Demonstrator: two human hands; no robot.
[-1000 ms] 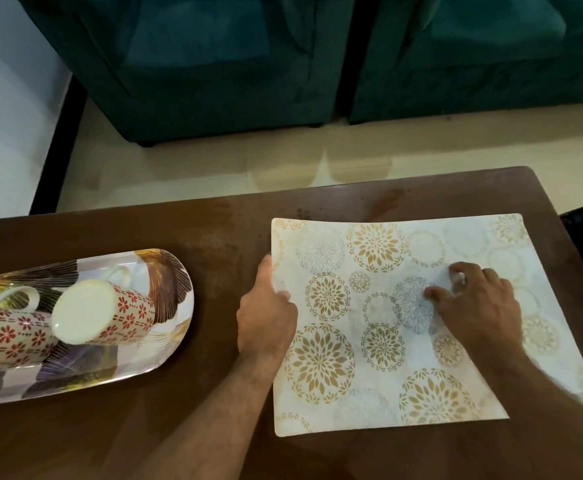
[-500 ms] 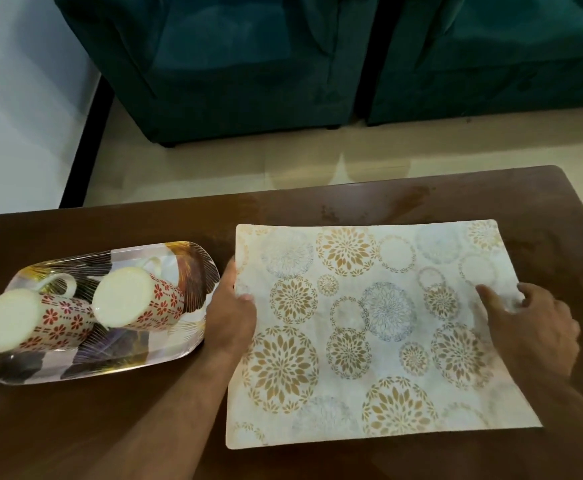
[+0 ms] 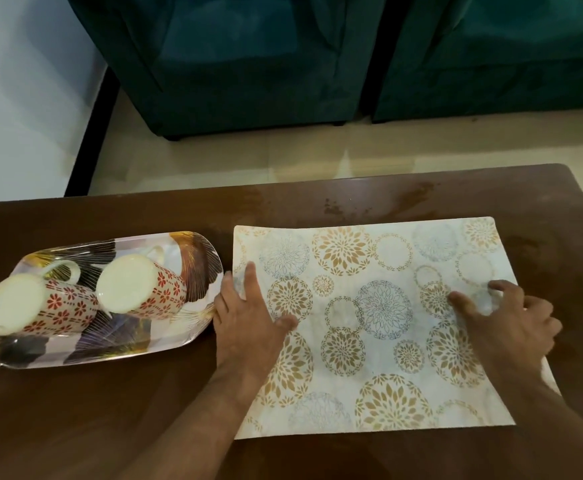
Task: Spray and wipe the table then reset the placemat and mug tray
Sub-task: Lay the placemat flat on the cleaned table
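A white placemat (image 3: 369,327) with gold and grey flower circles lies flat on the brown table (image 3: 110,410), right of centre. My left hand (image 3: 248,317) rests flat on its left edge, fingers straight. On the mat's right side my right hand (image 3: 505,320) presses down with its fingertips, fingers bent. Left of the mat sits the patterned oval tray (image 3: 193,258); its right end almost touches my left hand. Two white mugs with red flowers lie on the tray: one (image 3: 33,306) at the left, the other (image 3: 141,289) beside it.
Damp streaks mark the table's far edge (image 3: 345,206). Beyond the table is a pale tiled floor (image 3: 283,150) and two dark teal sofas (image 3: 248,64). A white wall with a dark skirting (image 3: 89,133) runs along the left.
The view has swung left. My left hand now lies flat further onto the mat. My right hand slid toward the mat's right edge, then came back a little inward.
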